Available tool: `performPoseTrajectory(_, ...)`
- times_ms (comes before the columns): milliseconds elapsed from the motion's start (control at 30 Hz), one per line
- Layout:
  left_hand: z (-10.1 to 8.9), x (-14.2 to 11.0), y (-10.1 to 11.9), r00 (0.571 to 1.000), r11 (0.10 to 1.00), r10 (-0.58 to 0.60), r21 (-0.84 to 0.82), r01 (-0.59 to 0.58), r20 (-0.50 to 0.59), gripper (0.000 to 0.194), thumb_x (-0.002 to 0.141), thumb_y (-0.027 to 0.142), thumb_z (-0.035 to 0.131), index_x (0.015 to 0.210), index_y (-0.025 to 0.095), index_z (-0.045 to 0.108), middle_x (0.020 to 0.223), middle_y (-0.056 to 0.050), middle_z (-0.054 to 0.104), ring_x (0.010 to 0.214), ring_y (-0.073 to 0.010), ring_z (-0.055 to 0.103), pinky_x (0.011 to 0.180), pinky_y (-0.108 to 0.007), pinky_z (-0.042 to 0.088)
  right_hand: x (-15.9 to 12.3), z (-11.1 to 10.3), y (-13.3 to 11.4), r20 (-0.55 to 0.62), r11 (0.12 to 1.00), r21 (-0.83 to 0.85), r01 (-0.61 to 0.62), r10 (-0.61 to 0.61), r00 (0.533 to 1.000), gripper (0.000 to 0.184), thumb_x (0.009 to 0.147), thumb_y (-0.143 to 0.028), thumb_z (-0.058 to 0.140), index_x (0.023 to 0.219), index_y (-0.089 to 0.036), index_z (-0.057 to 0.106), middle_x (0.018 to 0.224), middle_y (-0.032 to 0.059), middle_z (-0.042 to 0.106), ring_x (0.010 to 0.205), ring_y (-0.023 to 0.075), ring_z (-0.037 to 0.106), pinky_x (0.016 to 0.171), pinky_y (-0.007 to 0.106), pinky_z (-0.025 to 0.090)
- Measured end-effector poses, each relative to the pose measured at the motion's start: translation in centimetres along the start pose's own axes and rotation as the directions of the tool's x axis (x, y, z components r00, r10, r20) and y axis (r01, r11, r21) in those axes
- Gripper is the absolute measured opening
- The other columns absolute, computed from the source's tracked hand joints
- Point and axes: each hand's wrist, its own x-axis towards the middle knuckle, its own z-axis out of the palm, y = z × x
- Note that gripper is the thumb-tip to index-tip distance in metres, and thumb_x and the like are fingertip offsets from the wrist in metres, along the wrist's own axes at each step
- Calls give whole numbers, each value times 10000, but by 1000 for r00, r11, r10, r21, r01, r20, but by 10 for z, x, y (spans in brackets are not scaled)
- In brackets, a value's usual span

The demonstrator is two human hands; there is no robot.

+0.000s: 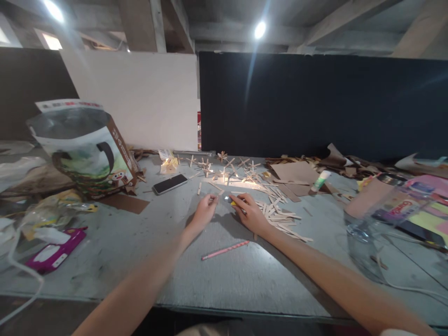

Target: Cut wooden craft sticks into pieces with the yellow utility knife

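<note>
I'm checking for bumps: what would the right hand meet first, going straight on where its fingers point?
Probably the left hand, just across a small gap from the right hand; depth is unclear.

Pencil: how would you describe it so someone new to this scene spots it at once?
On the grey table, find the bare stretch near the front edge, between the person's forearms. The pencil lies there at a slant, closer to that edge than the left hand and right hand. It is pink and striped, unlike the plain wooden sticks beyond it.
</note>
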Motion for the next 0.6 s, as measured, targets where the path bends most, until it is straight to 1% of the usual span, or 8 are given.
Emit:
performPoseTrajectory(100,0,1,-3,1000,1000,-12,-5,11,-16,304,829,482,628,796,194,536,489,91,421,419,-96,407,448,-220,295,0,1,0,-6,1000,6,6,-6,1000,392,1022,-267,471,1404,-270,557,1019,98,566,951,238,578,841,414,557)
performPoseTrajectory(233,2,2,-9,996,994,-80,-80,78,-29,289,853,460,631,810,210,493,499,110,377,400,-81,386,439,-201,292,0,1,0,-3,1000,3,2,-2,1000,379,1022,-275,472,1388,-263,572,1016,101,569,950,239,583,840,409,559)
performPoseTrajectory(300,3,3,-12,995,990,-96,-106,91,-39,290,858,453,638,823,213,480,525,113,380,398,-69,382,443,-192,301,-1,1,0,12,1000,2,-9,9,1000,378,1023,-277,467,1386,-266,573,1024,102,573,955,238,588,846,408,560)
performPoseTrajectory(433,4,4,-14,995,990,-87,-117,80,-53,287,860,441,647,832,212,475,550,109,401,409,-61,402,447,-183,316,-1,0,1,24,1000,-1,-16,16,1000,369,1023,-286,467,1372,-258,584,1021,102,583,962,240,593,857,413,560)
performPoseTrajectory(600,4,3,-10,996,992,-63,-110,56,-62,284,858,443,636,814,209,483,549,93,454,402,-70,426,426,-195,332,-1,1,0,19,1000,2,-16,16,1000,359,1021,-287,480,1364,-259,583,1023,99,589,958,236,598,858,414,563)
